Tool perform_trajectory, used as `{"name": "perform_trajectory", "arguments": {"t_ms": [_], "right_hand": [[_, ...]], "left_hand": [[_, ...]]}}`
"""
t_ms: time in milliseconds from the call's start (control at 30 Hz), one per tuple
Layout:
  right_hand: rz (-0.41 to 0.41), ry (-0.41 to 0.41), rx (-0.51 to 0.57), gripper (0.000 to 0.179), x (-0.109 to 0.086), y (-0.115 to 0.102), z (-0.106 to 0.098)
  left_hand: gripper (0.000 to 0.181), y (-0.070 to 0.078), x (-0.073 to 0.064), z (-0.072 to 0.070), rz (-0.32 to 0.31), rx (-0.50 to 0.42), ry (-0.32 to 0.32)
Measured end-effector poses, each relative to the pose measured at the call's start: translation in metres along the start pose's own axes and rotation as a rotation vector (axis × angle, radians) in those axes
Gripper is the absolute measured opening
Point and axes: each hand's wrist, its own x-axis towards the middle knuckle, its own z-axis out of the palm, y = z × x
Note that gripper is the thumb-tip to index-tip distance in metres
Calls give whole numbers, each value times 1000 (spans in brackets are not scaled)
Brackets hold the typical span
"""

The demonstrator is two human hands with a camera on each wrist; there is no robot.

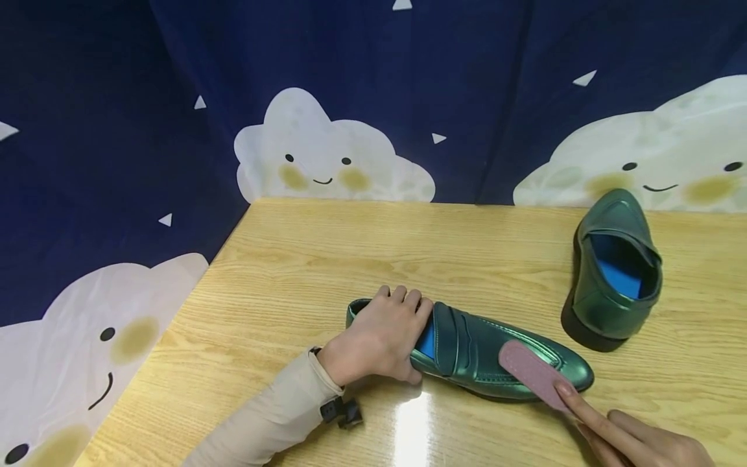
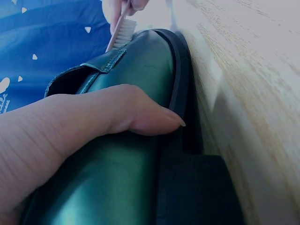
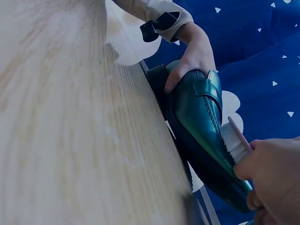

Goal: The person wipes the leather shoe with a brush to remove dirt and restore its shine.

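A shiny green loafer (image 1: pixel 484 350) with a blue insole and dark sole lies on the table, its pointed toe to the right. My left hand (image 1: pixel 385 334) grips it across the opening near the heel; the thumb (image 2: pixel 145 112) presses the shoe's side just above the sole in the left wrist view. In my right hand (image 1: pixel 642 438) is a pink-backed brush (image 1: pixel 533 373), held by its end. Its white bristles (image 3: pixel 233 143) rest against the upper near the toe in the right wrist view. The other fingers of the left hand are partly hidden there.
A matching green loafer (image 1: pixel 615 272) stands at the right of the wooden table (image 1: pixel 280 259), toe toward the back. Behind the table hangs a dark blue curtain (image 1: pixel 467 65) with smiling clouds. A small black device (image 1: pixel 341 412) is strapped at the left wrist.
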Motion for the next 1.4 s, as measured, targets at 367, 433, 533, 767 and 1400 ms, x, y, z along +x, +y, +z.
{"name": "perform_trajectory", "arguments": {"t_ms": [367, 433, 533, 767, 1400], "right_hand": [[-78, -6, 26, 60, 0, 3, -3], [-132, -12, 37, 60, 0, 3, -3], [-160, 5, 23, 60, 0, 5, -5], [99, 11, -28, 65, -1, 8, -9], [33, -119, -51, 73, 34, 4, -21]], "left_hand": [[97, 0, 0, 1, 5, 6, 15], [98, 0, 0, 1, 6, 7, 16], [98, 0, 0, 1, 6, 5, 15], [97, 0, 0, 0, 6, -2, 20], [92, -1, 6, 12, 11, 170, 455]]}}
